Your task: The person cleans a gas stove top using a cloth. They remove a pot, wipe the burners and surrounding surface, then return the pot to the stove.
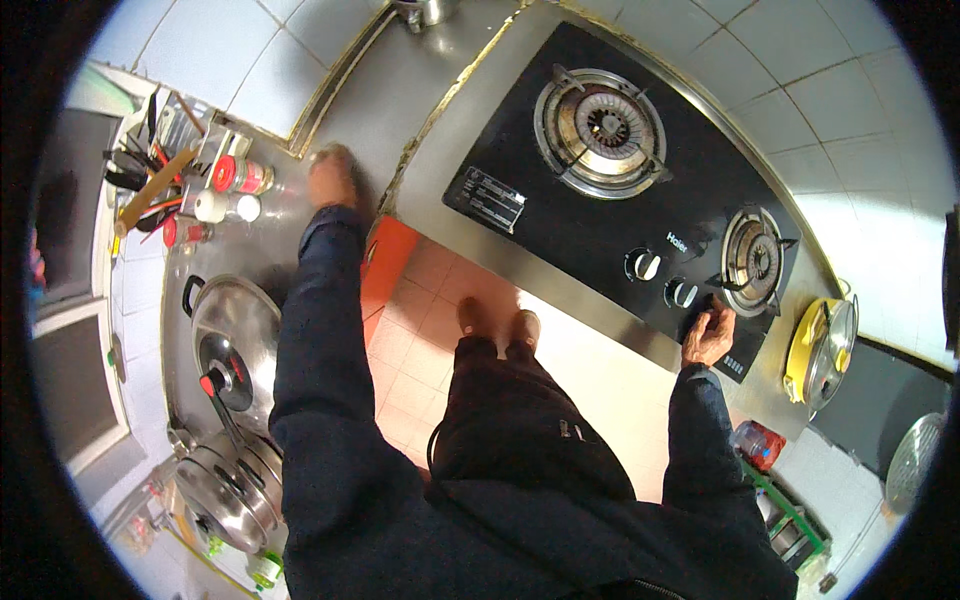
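Observation:
My left hand (332, 176) is over the stainless steel counter (300, 251), near its join with the stove side; it is blurred and its fingers are hard to make out. Closest to it are a red-lidded glass jar (244, 175) and a small white-capped container (225, 205). My right hand (709, 337) is at the front right of a black Haier gas hob (600, 217), fingers bent. Its fingertips lie beside the small burner (756, 261), just right of the silver control knob (684, 294). Whether they grip anything is unclear. The second knob (646, 265) and the large burner (600, 133) are farther left.
Utensils including a wooden rolling pin (157, 191) stand at far left. Below them sit a lidded steel wok (247, 322) and a steel pot (225, 495). A yellow electric pan (819, 356) with a glass lid is right of the hob. An orange cabinet door (388, 259) shows below the counter.

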`<state>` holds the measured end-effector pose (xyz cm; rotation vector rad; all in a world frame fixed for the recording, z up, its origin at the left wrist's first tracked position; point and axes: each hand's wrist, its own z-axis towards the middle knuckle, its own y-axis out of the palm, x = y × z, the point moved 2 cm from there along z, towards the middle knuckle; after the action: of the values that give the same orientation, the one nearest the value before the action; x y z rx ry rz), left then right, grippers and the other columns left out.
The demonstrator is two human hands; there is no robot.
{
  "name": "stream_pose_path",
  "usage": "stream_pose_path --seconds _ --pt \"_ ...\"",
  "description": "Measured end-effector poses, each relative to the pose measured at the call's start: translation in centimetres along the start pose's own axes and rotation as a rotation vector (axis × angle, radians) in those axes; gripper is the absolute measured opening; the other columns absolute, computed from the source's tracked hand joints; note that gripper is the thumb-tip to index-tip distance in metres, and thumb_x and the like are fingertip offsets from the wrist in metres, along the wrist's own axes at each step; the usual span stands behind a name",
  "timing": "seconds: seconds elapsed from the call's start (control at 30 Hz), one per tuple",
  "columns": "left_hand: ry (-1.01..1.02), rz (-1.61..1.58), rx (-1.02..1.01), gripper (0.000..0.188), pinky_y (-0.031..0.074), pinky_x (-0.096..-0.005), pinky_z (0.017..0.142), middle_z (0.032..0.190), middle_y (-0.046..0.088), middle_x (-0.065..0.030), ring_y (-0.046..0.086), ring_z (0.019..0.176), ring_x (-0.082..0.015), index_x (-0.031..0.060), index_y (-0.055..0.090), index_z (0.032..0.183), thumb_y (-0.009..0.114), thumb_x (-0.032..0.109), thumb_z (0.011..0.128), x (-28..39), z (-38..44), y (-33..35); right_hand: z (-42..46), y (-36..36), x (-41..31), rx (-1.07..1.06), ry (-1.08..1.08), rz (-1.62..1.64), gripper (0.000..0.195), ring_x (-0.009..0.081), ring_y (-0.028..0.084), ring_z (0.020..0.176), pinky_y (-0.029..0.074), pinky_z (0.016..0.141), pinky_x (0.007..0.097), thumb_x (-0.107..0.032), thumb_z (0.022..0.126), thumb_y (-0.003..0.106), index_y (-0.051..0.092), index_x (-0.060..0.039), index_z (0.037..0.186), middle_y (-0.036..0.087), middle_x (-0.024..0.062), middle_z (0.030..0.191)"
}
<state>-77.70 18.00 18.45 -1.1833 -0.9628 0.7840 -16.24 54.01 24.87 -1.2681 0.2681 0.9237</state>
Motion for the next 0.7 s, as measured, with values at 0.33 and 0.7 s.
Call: stream_pose_path --seconds 0.33,0.7 --pt "0.101 -0.42 0.312 0.039 0.053 -0.0448 0.093 0.127 0.064 -0.0187 0.064 0.11 -0.038 0.0146 0.068 0.125 0.057 0.002 0.09 10.4 -7.8 -6.8 -0.1 -0.2 0.2 0.048 -0.038 -0.086 0.028 0.0226 0.062 0.08 0.052 0.077 0.0339 -0.002 0.085 0.058 0.067 -0.0031 0.111 0.062 0.0095 0.091" --pt "0.292 -0.658 0.364 0.035 0.051 -0.042 0.096 0.125 0.065 -0.0159 0.064 0.11 -0.034 0.0129 0.071 0.12 0.062 0.001 0.088 18.7 -13.3 -12.3 0.2 -0.5 -0.3 0.053 -0.109 -0.178 0.023 0.0291 0.062 0.083 0.05 0.077 0.0371 -0.003 0.084 0.06 0.068 -0.0039 0.106 0.062 0.0123 0.09"
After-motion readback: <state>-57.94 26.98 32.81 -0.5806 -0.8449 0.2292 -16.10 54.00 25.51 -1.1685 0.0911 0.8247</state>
